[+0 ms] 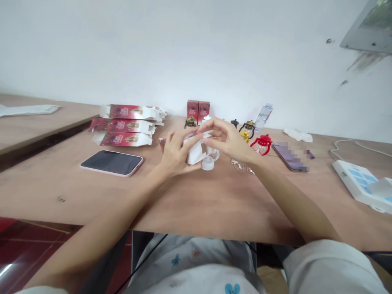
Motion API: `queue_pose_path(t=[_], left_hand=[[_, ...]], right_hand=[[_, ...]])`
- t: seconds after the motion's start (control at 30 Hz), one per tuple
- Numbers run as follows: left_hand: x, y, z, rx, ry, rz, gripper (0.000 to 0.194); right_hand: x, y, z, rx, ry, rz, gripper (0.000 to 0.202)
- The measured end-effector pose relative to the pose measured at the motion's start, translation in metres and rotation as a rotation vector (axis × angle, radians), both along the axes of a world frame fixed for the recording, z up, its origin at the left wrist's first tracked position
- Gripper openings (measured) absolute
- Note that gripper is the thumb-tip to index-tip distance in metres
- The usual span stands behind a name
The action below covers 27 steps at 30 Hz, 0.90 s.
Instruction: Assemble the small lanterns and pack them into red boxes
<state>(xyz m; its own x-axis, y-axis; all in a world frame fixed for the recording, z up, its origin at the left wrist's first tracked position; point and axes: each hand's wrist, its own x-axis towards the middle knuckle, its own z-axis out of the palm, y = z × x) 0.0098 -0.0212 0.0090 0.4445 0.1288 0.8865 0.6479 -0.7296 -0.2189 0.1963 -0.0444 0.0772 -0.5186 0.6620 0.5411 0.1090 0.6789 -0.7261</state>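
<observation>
My left hand [175, 152] is wrapped round a small carton [196, 153] whose white flaps face me, with a bit of red printed side showing at its left. The fingers of my right hand [226, 139] are bent together at the carton's upper flaps; its fingertips are partly hidden. Just right of the carton, on the table, lies a white mini lantern [208, 163] with a clear body. Beyond my right hand stand a red mini lantern [261, 145], a black-and-gold lantern [247, 129] and a gold one [245, 136].
Flat red cartons [122, 125] lie stacked at left, behind a phone [112, 163]. Two closed red boxes [198, 110] stand by the wall. At right are a water bottle [263, 116], another phone [289, 156] and a white power strip [361, 183]. Wire handles [241, 166] lie nearby.
</observation>
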Motion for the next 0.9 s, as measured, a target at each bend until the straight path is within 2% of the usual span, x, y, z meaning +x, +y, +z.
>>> queue_pose_path(t=[0.13, 0.3, 0.53, 0.77, 0.9], left_hand=[[0.000, 0.001, -0.003, 0.006, -0.045, -0.007, 0.065], [-0.002, -0.002, 0.001, -0.051, -0.137, -0.076, 0.060], [0.000, -0.008, 0.004, -0.120, -0.165, -0.097, 0.049], [0.000, -0.012, 0.008, -0.083, -0.137, -0.082, 0.050], [-0.002, -0.013, 0.008, -0.131, -0.139, -0.036, 0.039]], right_hand=[[0.000, 0.000, -0.001, -0.031, 0.013, -0.027, 0.027], [0.002, 0.004, 0.002, -0.057, 0.098, -0.101, 0.030], [0.004, 0.005, 0.005, -0.238, 0.077, -0.037, 0.021], [0.004, 0.007, 0.002, -0.233, 0.071, -0.044, 0.015], [0.003, 0.007, 0.001, -0.270, 0.109, 0.002, 0.010]])
